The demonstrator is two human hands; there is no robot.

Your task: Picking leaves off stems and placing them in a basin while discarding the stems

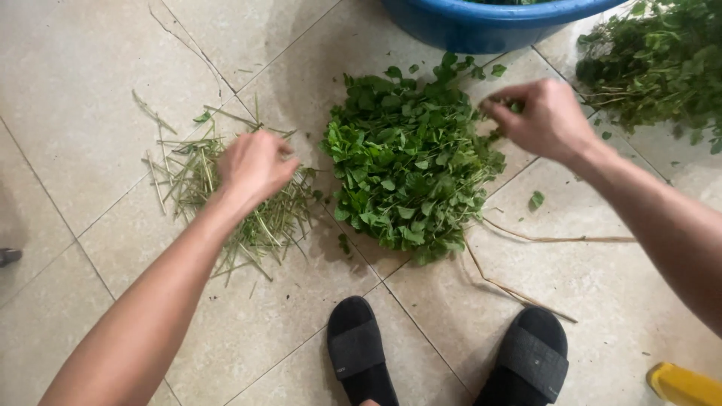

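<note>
A heap of plucked green leaves (410, 169) lies on the tiled floor (90, 90) in front of my feet. My right hand (543, 119) hovers at the heap's right edge, fingers pinched on a few small leaves. To the left sits a pile of bare green stems (197, 180). My left hand (254, 165) is curled over that pile, knuckles up; what its fingers hold is hidden.
A blue plastic basin (481, 26) stands at the top. A bunch of unpicked leafy stalks (662, 64) lies at top right. Long dry stems (526, 240) trail near my black slippers (361, 353). A yellow object (684, 385) shows at bottom right.
</note>
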